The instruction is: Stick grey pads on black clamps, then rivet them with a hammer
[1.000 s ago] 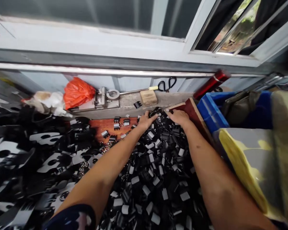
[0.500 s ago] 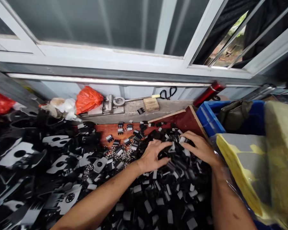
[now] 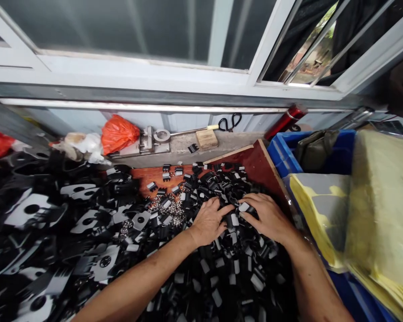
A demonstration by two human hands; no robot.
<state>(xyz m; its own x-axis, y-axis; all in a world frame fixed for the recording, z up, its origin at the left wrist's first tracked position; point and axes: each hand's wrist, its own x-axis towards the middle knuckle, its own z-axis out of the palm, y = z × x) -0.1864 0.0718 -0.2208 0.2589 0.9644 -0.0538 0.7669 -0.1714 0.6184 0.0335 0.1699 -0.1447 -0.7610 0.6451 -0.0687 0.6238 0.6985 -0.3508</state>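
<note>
A deep heap of small black clips (image 3: 221,277) with white faces covers a reddish wooden tray (image 3: 258,163). My left hand (image 3: 208,222) lies palm down on the heap, fingers spread among the clips. My right hand (image 3: 268,217) rests beside it, fingers curled over several clips, thumb near a white-faced one. The two hands nearly touch at the fingertips. Whether either hand grips a clip is hidden by the pile.
Larger flat black plates with round holes (image 3: 36,210) fill the left. A blue crate (image 3: 285,154) and yellow sheets in plastic (image 3: 372,210) stand on the right. Along the ledge lie an orange bag (image 3: 119,132), a metal jig (image 3: 150,141), a wooden block (image 3: 207,139), scissors (image 3: 228,121) and a red cylinder (image 3: 283,120).
Both hands have drawn back from the tray's far edge toward me, dragging clips along the heap. The view has tipped up, showing more window.
</note>
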